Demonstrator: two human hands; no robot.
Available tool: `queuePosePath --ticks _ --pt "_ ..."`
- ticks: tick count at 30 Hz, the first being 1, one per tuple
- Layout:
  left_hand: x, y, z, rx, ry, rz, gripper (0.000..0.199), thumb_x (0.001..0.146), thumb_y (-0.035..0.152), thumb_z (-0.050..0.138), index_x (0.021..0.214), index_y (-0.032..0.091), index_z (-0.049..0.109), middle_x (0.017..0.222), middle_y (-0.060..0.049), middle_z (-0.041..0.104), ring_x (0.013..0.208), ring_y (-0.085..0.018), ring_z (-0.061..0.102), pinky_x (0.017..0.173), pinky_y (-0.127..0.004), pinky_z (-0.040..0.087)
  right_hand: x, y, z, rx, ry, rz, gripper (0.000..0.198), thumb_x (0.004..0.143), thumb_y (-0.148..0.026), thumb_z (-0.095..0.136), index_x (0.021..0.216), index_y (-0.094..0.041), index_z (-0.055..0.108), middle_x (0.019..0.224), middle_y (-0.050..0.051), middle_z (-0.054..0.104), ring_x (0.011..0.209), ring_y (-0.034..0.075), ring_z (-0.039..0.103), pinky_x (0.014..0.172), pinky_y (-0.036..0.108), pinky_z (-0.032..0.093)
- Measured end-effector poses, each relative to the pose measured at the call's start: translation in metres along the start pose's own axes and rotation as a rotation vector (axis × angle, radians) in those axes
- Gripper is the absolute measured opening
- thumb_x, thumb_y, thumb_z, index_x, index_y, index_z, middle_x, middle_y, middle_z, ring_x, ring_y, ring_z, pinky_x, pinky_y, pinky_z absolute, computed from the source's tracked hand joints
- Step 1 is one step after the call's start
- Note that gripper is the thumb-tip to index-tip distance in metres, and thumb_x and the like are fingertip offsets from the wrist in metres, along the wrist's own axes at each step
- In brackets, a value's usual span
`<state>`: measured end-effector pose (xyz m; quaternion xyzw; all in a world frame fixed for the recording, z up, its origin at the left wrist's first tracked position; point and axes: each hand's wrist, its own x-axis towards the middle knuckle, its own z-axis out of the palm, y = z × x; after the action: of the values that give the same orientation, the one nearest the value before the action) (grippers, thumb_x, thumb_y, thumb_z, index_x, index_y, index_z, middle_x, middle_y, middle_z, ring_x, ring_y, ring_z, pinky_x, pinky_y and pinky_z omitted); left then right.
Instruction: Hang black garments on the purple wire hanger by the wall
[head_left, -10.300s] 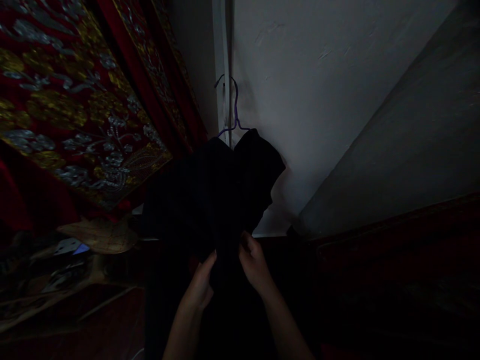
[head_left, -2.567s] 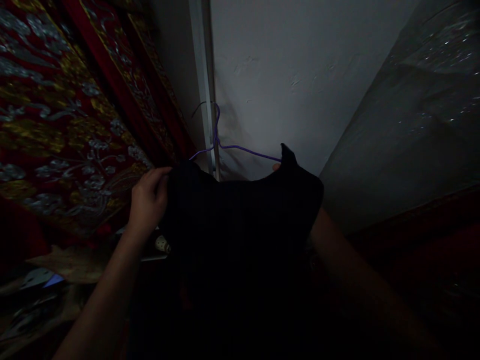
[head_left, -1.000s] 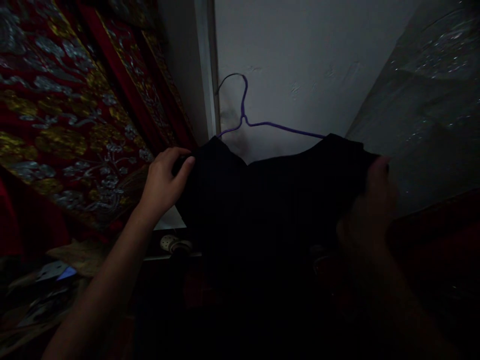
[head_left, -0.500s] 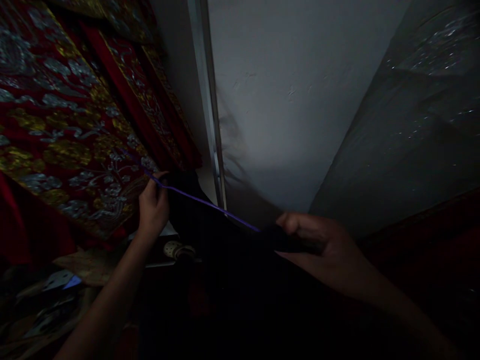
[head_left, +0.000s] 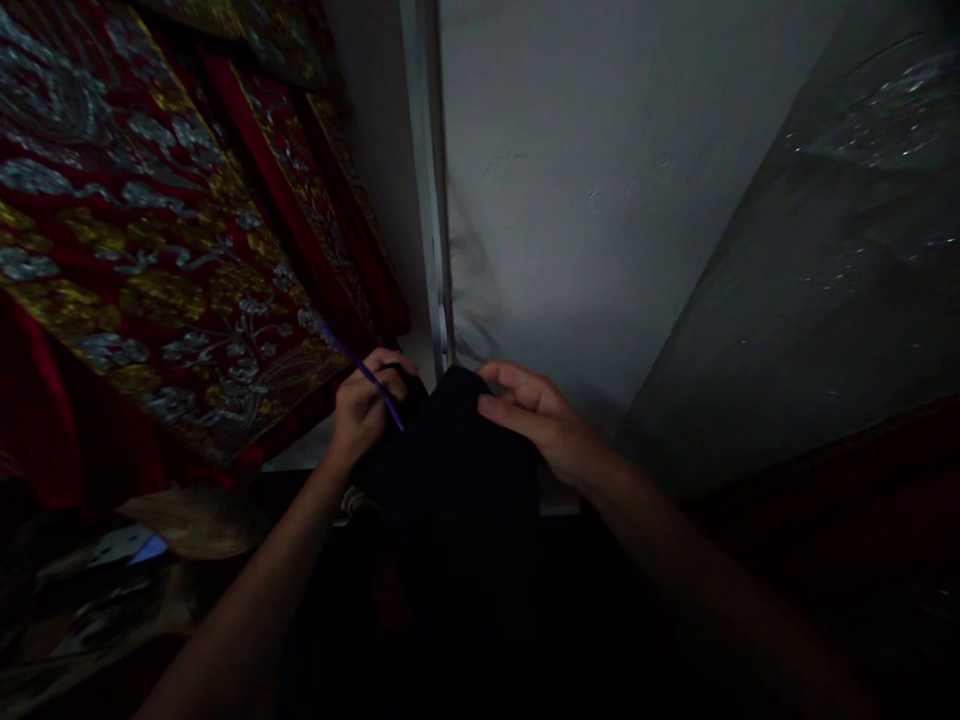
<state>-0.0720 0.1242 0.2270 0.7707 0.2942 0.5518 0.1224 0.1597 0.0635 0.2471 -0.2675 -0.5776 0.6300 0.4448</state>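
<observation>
A very dark garment (head_left: 465,470) hangs between my hands; its lower part is lost in shadow and its kind cannot be made out. My left hand (head_left: 367,405) is closed on the cloth at its upper left. Across those fingers runs a thin purple rod (head_left: 360,365), looking like part of a wire hanger, one end passing behind or into the dark cloth. With thumb and fingers, my right hand (head_left: 529,405) pinches the upper right edge of the garment, close to the left hand.
Red cloth with gold and silver embroidery (head_left: 165,290) hangs at the left. A metal strip (head_left: 427,180) runs down the pale wall (head_left: 600,200). Plastic sheeting (head_left: 840,270) covers the right side. Low at left lie brown paper-like material (head_left: 202,520) and a partly hidden light shoe (head_left: 356,502).
My hands have come closer together, the right moving left and up with the cloth, the left moving right. Less of the purple rod shows, and the garment is bunched higher.
</observation>
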Motion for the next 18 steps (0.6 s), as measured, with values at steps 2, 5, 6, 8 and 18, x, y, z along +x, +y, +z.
queuePosePath --ticks 2,5,6,8,18 --pt "0.002 0.003 -0.005 -0.026 0.089 -0.049 0.036 0.087 0.043 0.054 0.057 0.023 0.051 0.093 -0.010 0.069 0.095 -0.027 0.066 0.091 -0.046 0.055 0.016 0.030 -0.013 0.017 0.079 0.054 0.041 0.076 -0.048 0.082 0.098 -0.023 0.059 0.078 -0.003 0.067 0.058 0.011 0.060 0.055 0.021 0.045" --pt "0.004 0.001 -0.015 -0.071 0.162 -0.071 0.049 0.087 0.058 0.058 0.053 0.023 0.050 0.095 -0.011 0.070 0.101 -0.029 0.066 0.095 -0.048 0.054 0.026 0.071 -0.032 -0.144 0.029 0.097 0.041 0.077 -0.051 0.080 0.098 -0.022 0.060 0.070 -0.004 0.063 0.057 0.012 0.058 0.057 0.023 0.045" --pt "0.004 -0.001 -0.017 -0.092 0.166 -0.070 0.052 0.086 0.062 0.058 0.052 0.023 0.050 0.094 -0.011 0.069 0.102 -0.029 0.066 0.095 -0.049 0.054 0.028 0.081 -0.037 -0.227 -0.002 0.078 0.040 0.079 -0.050 0.078 0.100 -0.021 0.061 0.067 -0.005 0.060 0.057 0.012 0.056 0.057 0.024 0.045" --pt "0.006 -0.004 -0.017 -0.141 0.141 -0.092 0.059 0.084 0.071 0.057 0.050 0.024 0.047 0.092 -0.013 0.069 0.106 -0.031 0.065 0.094 -0.051 0.055 0.029 0.092 -0.045 -0.374 -0.013 -0.009 0.044 0.082 -0.049 0.076 0.112 -0.021 0.061 0.076 -0.001 0.064 0.066 0.014 0.060 0.063 0.027 0.048" --pt "0.014 0.026 -0.020 -0.356 -0.188 -0.104 0.063 0.080 0.076 0.064 0.047 0.023 0.051 0.086 -0.014 0.067 0.097 -0.032 0.070 0.101 -0.058 0.054 0.038 0.070 -0.054 -0.644 0.196 -0.271 0.067 0.098 -0.062 0.049 0.155 -0.031 0.033 0.165 0.008 0.032 0.153 0.025 0.029 0.127 0.047 0.022"
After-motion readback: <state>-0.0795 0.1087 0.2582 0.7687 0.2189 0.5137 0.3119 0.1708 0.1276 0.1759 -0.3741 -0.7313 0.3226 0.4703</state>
